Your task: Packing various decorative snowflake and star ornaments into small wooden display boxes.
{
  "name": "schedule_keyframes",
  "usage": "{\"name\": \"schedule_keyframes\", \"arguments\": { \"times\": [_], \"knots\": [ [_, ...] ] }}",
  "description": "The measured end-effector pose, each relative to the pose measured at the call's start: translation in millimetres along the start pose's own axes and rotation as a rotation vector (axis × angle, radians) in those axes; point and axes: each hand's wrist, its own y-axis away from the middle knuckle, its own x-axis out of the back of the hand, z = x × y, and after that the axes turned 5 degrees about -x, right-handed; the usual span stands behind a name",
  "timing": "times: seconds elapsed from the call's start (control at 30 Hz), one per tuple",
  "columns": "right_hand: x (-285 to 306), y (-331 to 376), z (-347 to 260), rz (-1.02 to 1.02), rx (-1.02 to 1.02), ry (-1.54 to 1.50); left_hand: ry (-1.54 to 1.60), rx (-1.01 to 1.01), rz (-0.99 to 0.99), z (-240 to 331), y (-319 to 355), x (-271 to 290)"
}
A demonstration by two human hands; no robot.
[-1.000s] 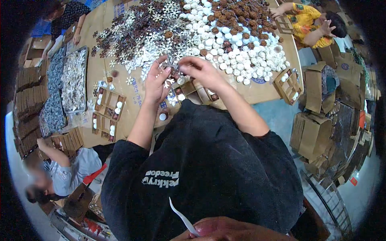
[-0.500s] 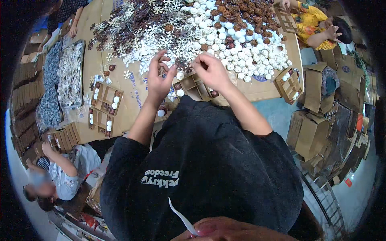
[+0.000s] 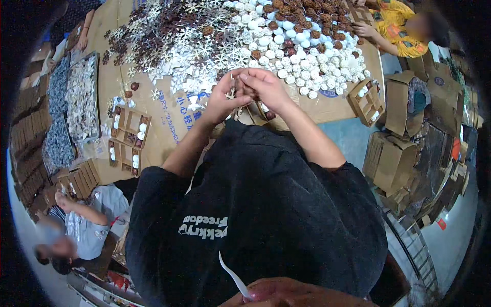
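My left hand (image 3: 221, 97) and my right hand (image 3: 263, 87) meet above the near edge of a cardboard-covered table (image 3: 163, 128). Together their fingertips pinch a small ornament (image 3: 236, 83), mostly hidden by the fingers. Just beyond them lies a heap of white and brown snowflake ornaments (image 3: 174, 41). A spread of white and brown balls (image 3: 302, 51) lies to the right of it. A small cardboard divider box (image 3: 255, 115) sits under my hands, partly covered.
Two divider trays with balls (image 3: 128, 135) lie on the table's left. Another tray (image 3: 365, 101) sits at the right edge. A person in yellow (image 3: 396, 28) works across the table, another (image 3: 82, 225) sits lower left. Cardboard boxes (image 3: 399, 133) stand on the floor at right.
Both hands have come closer together and lifted slightly toward the snowflake heap, now pinching a small piece between them.
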Motion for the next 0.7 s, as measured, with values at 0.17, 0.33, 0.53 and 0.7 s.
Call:
{"name": "schedule_keyframes", "arguments": {
  "times": [0.17,0.33,0.53,0.7],
  "knots": [
    [9.8,-11.4,9.6,0.156,0.001,0.137,0.035,0.139,0.041,-1.5,10.1,1.3],
    [27.2,-40.0,53.3,0.342,0.246,0.511,-0.049,0.163,0.186,-5.0,14.1,-2.3],
    [20.5,-48.8,59.0,0.370,0.042,0.766,0.087,0.321,0.329,-38.6,30.3,19.6],
    [48.9,-87.9,82.1,-0.096,-0.159,0.545,0.570,0.338,0.269,-36.1,34.1,27.1]
  ]
}}
